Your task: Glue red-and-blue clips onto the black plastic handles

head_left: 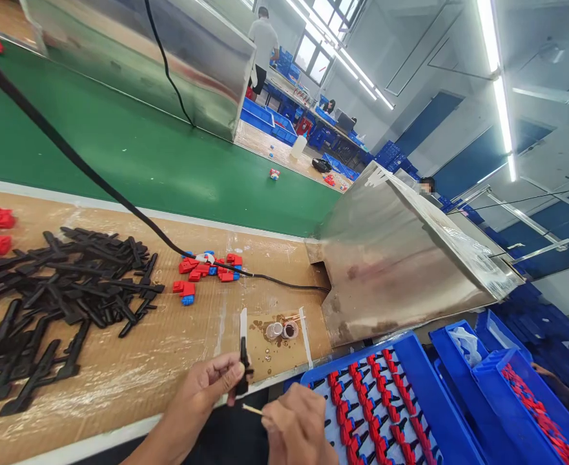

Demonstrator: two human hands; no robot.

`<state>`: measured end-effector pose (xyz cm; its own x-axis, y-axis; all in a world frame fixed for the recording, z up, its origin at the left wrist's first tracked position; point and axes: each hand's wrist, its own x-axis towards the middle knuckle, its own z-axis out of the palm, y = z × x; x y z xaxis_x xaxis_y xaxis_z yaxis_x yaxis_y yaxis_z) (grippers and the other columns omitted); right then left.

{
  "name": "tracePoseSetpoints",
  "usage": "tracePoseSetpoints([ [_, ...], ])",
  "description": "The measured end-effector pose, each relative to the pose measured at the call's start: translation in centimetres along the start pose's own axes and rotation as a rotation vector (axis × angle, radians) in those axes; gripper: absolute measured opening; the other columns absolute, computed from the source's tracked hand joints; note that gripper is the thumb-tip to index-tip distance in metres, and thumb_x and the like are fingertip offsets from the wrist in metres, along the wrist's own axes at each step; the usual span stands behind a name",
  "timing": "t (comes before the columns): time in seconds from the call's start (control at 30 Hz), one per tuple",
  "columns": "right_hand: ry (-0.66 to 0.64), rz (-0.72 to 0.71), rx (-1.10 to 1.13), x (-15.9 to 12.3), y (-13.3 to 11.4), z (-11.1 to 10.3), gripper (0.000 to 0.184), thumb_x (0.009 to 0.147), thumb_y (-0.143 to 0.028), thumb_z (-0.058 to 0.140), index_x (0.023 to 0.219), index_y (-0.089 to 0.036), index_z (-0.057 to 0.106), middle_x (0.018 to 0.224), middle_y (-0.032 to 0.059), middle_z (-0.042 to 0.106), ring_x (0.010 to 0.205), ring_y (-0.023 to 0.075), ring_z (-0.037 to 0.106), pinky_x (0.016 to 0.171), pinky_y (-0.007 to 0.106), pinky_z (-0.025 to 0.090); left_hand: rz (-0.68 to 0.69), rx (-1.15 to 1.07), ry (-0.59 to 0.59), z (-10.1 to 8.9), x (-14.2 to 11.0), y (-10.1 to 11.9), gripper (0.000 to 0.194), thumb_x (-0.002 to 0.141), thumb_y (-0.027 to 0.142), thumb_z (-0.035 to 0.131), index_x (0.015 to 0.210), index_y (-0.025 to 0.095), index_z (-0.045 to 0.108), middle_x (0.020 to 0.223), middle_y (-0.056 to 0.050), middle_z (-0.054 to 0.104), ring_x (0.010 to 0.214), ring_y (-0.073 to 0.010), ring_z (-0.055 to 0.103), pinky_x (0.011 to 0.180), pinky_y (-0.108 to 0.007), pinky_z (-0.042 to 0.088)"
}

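Observation:
My left hand [211, 386] pinches a slim black plastic piece [243, 361] with a white tip, held upright over the cardboard-covered bench [134, 361]. My right hand [298, 427] is closed on a thin wooden stick [252, 409] whose tip points at the black piece. Two small round caps [282, 330] with brownish liquid sit on the cardboard just beyond my hands. A heap of black plastic pieces [56, 303] lies at the left. Small red and blue parts [205, 270] lie in the middle of the bench.
A blue tray [410, 374] with several red-capped black pieces stands at the lower right, more blue bins [517, 381] beside it. A black cable [95, 181] crosses the green conveyor belt [134, 148]. Steel covers [400, 258] stand right and behind. Other people work far back.

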<state>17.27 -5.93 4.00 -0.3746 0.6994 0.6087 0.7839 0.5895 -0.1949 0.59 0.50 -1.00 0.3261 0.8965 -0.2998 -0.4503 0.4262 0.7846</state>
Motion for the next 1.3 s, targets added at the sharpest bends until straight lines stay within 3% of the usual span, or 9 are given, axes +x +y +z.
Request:
tracePoseSetpoints([
  [0.13,0.088,0.229,0.114,-0.2,0.2,-1.3,0.022,0.11,-0.031,0.042,0.098,-0.025,0.06,0.073,0.0013,0.06,0.067,0.0185,0.057,0.063,0.032,0.044,-0.069,-0.189,0.13,-0.8,0.4,0.7,0.052,0.046,0.058,0.099,0.063,0.015,0.073,0.063,-0.001,0.06,0.059,-0.0133,0.046,0.049,-0.022,0.04],
  [0.3,0.153,0.442,0.387,-0.5,0.8,-0.9,0.03,0.11,-0.04,0.045,0.09,-0.023,0.061,0.069,-0.0012,0.052,0.061,0.0157,0.052,0.057,0.03,0.037,-0.206,-0.468,0.153,-0.7,0.4,0.2,0.038,0.045,0.028,0.102,0.065,0.013,0.073,0.065,-0.003,0.064,0.057,-0.0119,0.052,0.045,-0.019,0.042],
  [0.4,0.173,0.53,0.51,-0.6,1.0,-0.4,0.037,0.109,-0.046,0.047,0.085,-0.022,0.063,0.066,-0.0022,0.05,0.06,0.0144,0.049,0.056,0.028,0.035,-0.342,-0.582,0.22,-0.2,0.0,0.7,0.022,0.056,0.006,0.089,0.068,0.011,0.071,0.064,-0.003,0.064,0.053,-0.0107,0.054,0.042,-0.017,0.043],
  [0.5,0.209,0.602,0.579,-0.7,1.0,-0.2,0.041,0.106,-0.05,0.051,0.081,-0.021,0.064,0.064,-0.0023,0.05,0.057,0.0134,0.047,0.054,0.027,0.035,-0.423,-0.682,0.315,0.2,-0.4,2.1,0.015,0.07,-0.006,0.07,0.074,0.009,0.07,0.067,-0.004,0.063,0.049,-0.0096,0.054,0.039,-0.016,0.045],
  [0.63,0.251,0.719,0.615,-0.9,1.0,0.1,0.041,0.105,-0.05,0.054,0.078,-0.02,0.063,0.059,-0.0033,0.048,0.051,0.012,0.044,0.05,0.026,0.034,-0.469,-0.802,0.33,0.5,-0.6,3.3,0.018,0.081,-0.007,0.056,0.083,0.007,0.068,0.067,-0.004,0.059,0.047,-0.0097,0.055,0.037,-0.015,0.046],
  [0.8,0.216,0.753,0.63,-1.4,1.2,0.4,0.04,0.103,-0.052,0.055,0.079,-0.021,0.062,0.06,-0.0028,0.05,0.05,0.0117,0.046,0.048,0.024,0.036,-0.506,-0.902,0.348,0.3,-0.7,3.4,0.021,0.091,-0.004,0.046,0.09,0.005,0.065,0.066,-0.005,0.06,0.045,-0.0099,0.058,0.036,-0.015,0.048],
  [1.1,0.102,0.602,0.682,-2.1,3.0,0.5,0.031,0.106,-0.039,0.052,0.085,-0.02,0.064,0.06,-0.0035,0.05,0.048,0.0108,0.048,0.045,0.021,0.04,-0.529,-0.956,0.413,0.4,-1.0,4.3,0.025,0.096,-0.003,0.041,0.092,0.007,0.065,0.07,-0.005,0.064,0.044,-0.01,0.061,0.037,-0.014,0.052],
  [1.3,0.085,0.652,0.727,-2.5,3.1,0.8,0.027,0.105,-0.036,0.054,0.086,-0.02,0.064,0.061,-0.0042,0.049,0.05,0.0097,0.048,0.047,0.019,0.04,-0.516,-0.963,0.437,0.5,-1.0,4.7,0.029,0.1,0.0,0.037,0.093,0.009,0.064,0.073,-0.006,0.068,0.045,-0.0107,0.065,0.039,-0.015,0.056],
])
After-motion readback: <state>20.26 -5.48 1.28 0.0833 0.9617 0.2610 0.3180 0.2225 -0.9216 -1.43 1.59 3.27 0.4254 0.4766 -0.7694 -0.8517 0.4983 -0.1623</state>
